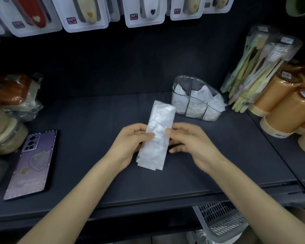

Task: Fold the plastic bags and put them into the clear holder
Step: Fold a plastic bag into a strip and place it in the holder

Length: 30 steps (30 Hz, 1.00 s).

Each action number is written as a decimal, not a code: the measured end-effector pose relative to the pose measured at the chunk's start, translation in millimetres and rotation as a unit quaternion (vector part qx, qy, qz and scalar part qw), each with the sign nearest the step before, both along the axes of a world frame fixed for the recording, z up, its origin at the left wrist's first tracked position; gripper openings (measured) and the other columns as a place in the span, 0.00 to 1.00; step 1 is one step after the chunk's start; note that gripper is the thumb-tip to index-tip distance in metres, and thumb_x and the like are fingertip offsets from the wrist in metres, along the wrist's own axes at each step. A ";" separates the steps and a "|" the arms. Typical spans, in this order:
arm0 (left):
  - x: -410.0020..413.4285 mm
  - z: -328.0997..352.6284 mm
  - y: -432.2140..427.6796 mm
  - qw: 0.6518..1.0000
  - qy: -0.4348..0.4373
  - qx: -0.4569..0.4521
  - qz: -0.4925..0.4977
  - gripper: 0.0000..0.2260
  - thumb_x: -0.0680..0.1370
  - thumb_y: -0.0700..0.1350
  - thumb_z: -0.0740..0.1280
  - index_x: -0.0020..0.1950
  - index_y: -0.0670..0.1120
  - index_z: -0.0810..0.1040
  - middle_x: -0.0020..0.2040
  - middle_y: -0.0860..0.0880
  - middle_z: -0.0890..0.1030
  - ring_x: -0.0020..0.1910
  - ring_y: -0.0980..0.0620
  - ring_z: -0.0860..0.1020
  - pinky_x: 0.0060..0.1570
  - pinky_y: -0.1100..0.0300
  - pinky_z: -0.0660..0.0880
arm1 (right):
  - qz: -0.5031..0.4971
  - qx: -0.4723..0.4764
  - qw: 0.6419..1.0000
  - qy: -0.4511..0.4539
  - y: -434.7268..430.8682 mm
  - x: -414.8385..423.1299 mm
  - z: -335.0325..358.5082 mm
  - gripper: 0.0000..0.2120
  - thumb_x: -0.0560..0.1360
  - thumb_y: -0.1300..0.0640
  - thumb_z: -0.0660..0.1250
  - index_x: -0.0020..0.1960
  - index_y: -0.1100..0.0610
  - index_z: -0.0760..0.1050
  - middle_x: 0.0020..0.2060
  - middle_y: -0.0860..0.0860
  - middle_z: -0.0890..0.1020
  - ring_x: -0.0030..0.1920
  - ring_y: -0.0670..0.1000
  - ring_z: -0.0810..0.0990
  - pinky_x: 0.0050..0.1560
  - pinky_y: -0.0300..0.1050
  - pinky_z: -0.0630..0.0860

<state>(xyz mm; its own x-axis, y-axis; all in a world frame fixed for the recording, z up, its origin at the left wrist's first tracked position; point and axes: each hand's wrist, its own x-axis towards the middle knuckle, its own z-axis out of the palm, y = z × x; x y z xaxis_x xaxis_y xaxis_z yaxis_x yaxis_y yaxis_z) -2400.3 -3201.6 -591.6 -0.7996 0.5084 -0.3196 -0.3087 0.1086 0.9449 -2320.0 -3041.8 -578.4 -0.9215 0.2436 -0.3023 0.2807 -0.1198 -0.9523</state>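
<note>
Left hand and right hand, fingers clamped on its 2 long edges, hold the translucent white plastic bag flat, seemingly to fold it for the clear plastic holder.

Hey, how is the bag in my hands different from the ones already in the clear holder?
The bag in hand is a long flat strip; the stored bags are folded into short bundles. It is pinched between the left hand and right hand; they sit tucked in the clear holder. Both are whitish, translucent plastic.
</note>
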 end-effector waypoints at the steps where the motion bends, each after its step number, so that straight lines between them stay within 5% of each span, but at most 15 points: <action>1: 1.8 -1.1 1.2 1.000 -0.011 0.009 0.009 0.03 0.75 0.35 0.68 0.47 0.40 0.80 0.45 0.43 0.84 0.43 0.47 0.83 0.46 0.55 0.79 | -0.001 -0.003 1.000 -0.007 -3.0 0.1 -3.0 0.09 0.76 0.60 0.69 0.55 0.61 0.80 0.44 0.56 0.86 0.39 0.50 0.83 0.35 0.41 0.78; 17: 1.2 -0.9 -0.7 0.996 -0.083 0.038 0.023 0.04 0.76 0.35 0.67 0.44 0.41 0.81 0.40 0.47 0.85 0.37 0.53 0.82 0.34 0.63 0.78 | -0.043 -0.026 0.996 0.078 -10.6 -5.5 -13.7 0.08 0.75 0.69 0.66 0.49 0.59 0.80 0.33 0.52 0.81 0.29 0.46 0.75 0.28 0.38 0.71; 21: 2.8 6.8 -7.0 0.989 -0.130 0.072 0.006 0.11 0.72 0.37 0.66 0.53 0.38 0.79 0.50 0.40 0.83 0.48 0.44 0.82 0.49 0.50 0.79 | -0.035 0.001 0.992 0.123 -11.8 -0.5 -12.1 0.09 0.74 0.71 0.66 0.47 0.59 0.80 0.36 0.53 0.83 0.32 0.49 0.76 0.29 0.39 0.72; 24: 3.4 14.0 -15.0 0.978 -0.180 0.104 0.001 0.15 0.68 0.43 0.64 0.50 0.37 0.81 0.51 0.36 0.82 0.49 0.39 0.80 0.58 0.43 0.74 | -0.001 0.071 0.980 0.187 -10.9 3.5 -10.3 0.13 0.74 0.73 0.65 0.42 0.58 0.81 0.35 0.48 0.82 0.33 0.46 0.77 0.32 0.37 0.74; 27: 7.2 21.9 -18.9 0.989 -0.135 0.056 -0.037 0.17 0.70 0.51 0.68 0.52 0.40 0.80 0.49 0.40 0.83 0.47 0.44 0.81 0.51 0.49 0.77 | 0.030 0.169 0.952 0.252 -9.5 7.2 -9.8 0.16 0.73 0.75 0.65 0.41 0.55 0.82 0.37 0.47 0.80 0.37 0.43 0.78 0.38 0.35 0.75; 30: 12.5 26.9 -20.5 0.997 -0.040 0.009 -0.069 0.14 0.70 0.37 0.72 0.55 0.43 0.78 0.45 0.46 0.84 0.43 0.52 0.82 0.43 0.59 0.78 | 0.055 0.194 0.942 0.268 -7.4 12.8 -8.7 0.16 0.73 0.71 0.66 0.45 0.52 0.84 0.41 0.50 0.81 0.43 0.49 0.80 0.43 0.45 0.79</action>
<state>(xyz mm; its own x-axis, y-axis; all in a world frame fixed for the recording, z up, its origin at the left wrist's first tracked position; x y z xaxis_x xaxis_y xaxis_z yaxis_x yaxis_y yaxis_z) -2387.8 -3222.1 -564.7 -0.6943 0.6178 -0.3692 -0.3660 0.1386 0.9202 -2307.2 -3049.3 -587.1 -0.9429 0.1340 0.3049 -0.2619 0.2673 -0.9273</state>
